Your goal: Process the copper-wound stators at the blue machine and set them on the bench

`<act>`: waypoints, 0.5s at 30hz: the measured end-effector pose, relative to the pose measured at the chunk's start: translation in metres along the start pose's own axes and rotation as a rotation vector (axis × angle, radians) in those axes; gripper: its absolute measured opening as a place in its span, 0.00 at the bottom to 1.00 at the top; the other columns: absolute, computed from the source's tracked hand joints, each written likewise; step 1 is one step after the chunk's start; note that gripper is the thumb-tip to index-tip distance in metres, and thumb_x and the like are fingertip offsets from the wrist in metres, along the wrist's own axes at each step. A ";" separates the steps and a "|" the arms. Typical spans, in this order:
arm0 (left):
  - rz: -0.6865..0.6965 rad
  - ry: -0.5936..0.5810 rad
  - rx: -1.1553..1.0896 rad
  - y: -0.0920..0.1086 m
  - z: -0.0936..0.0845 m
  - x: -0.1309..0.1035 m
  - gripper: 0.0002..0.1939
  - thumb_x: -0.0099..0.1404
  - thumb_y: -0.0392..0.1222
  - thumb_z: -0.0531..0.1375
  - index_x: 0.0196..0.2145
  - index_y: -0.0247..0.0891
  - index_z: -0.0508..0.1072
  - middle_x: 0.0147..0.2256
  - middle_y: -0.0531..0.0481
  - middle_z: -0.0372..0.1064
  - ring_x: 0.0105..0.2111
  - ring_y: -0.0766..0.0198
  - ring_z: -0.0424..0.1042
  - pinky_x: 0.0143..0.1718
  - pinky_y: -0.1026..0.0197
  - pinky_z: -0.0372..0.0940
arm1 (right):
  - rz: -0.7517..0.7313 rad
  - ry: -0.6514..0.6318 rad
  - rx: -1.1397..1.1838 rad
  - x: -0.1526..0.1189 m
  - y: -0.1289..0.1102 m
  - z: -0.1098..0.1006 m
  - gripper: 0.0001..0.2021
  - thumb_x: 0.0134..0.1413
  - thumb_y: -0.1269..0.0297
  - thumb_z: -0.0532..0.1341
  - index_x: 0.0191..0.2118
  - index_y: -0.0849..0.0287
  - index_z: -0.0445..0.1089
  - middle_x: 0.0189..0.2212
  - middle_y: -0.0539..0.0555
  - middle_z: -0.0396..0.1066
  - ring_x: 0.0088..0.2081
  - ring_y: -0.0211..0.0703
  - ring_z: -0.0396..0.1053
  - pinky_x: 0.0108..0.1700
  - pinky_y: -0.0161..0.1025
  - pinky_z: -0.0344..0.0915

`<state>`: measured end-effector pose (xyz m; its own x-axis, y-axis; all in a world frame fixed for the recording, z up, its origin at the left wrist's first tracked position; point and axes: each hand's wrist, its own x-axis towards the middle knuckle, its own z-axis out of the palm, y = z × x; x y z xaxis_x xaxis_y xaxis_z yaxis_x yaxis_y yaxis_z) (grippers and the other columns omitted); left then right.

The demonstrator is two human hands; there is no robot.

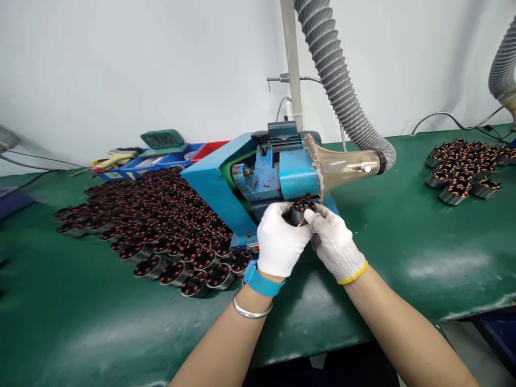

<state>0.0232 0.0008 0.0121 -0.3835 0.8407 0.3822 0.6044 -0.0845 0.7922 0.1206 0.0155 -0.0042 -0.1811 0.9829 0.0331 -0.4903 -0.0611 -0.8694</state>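
Observation:
Both hands wear white gloves and meet at the front of a blue machine (298, 172). Between them is a dark round part with copper wires (299, 215), close under the machine's blue cylinder. My left hand (280, 239), with a blue wrist strap, wraps its fingers round the part's left side. My right hand (336, 239), its glove edged in yellow, pinches the part from the right with the thumb over its near rim. The fingertips behind the part are hidden.
Many similar wound parts (161, 215) stand left of the machine, with blue bins (141, 166) behind them. More parts (463, 166) stand at the right. A ribbed grey hose (338, 80) rises from the machine's funnel (346, 169).

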 end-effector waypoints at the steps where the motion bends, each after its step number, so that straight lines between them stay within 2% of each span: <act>1: 0.012 -0.016 -0.010 -0.001 -0.001 -0.001 0.18 0.49 0.48 0.64 0.36 0.37 0.71 0.35 0.44 0.74 0.38 0.53 0.75 0.41 0.54 0.69 | -0.007 0.019 0.002 -0.002 -0.001 0.001 0.18 0.44 0.56 0.67 0.41 0.57 0.70 0.37 0.53 0.75 0.39 0.44 0.73 0.47 0.42 0.69; 6: 0.070 -0.080 -0.116 -0.001 -0.012 -0.019 0.19 0.49 0.41 0.64 0.40 0.37 0.71 0.39 0.45 0.75 0.39 0.55 0.75 0.44 0.54 0.69 | -0.114 0.064 -0.150 -0.023 -0.003 0.004 0.22 0.38 0.63 0.69 0.43 0.57 0.67 0.40 0.55 0.74 0.41 0.48 0.73 0.48 0.45 0.70; 9: 0.002 -0.150 -0.274 -0.002 -0.031 -0.032 0.21 0.48 0.43 0.65 0.42 0.39 0.70 0.39 0.46 0.75 0.39 0.56 0.75 0.43 0.54 0.71 | -0.165 -0.069 -0.331 -0.038 -0.004 0.002 0.25 0.37 0.63 0.70 0.45 0.57 0.66 0.41 0.57 0.73 0.42 0.50 0.72 0.46 0.46 0.70; 12: -0.124 -0.188 -0.327 -0.017 -0.067 -0.046 0.21 0.46 0.41 0.65 0.40 0.39 0.70 0.37 0.47 0.76 0.37 0.55 0.76 0.40 0.55 0.72 | -0.219 -0.231 -0.544 -0.047 -0.007 -0.003 0.26 0.37 0.60 0.71 0.46 0.58 0.68 0.41 0.57 0.71 0.42 0.51 0.71 0.45 0.46 0.70; 15: -0.196 -0.112 -0.185 -0.053 -0.118 -0.065 0.23 0.43 0.39 0.65 0.41 0.38 0.71 0.41 0.45 0.76 0.41 0.53 0.76 0.44 0.54 0.71 | -0.259 -0.224 -0.577 -0.049 -0.009 -0.006 0.23 0.43 0.57 0.70 0.47 0.56 0.69 0.41 0.57 0.71 0.41 0.49 0.72 0.42 0.44 0.70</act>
<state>-0.0664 -0.1126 0.0009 -0.3950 0.9035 0.1664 0.3848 -0.0018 0.9230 0.1392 -0.0312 -0.0011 -0.3223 0.8897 0.3233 -0.0185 0.3356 -0.9418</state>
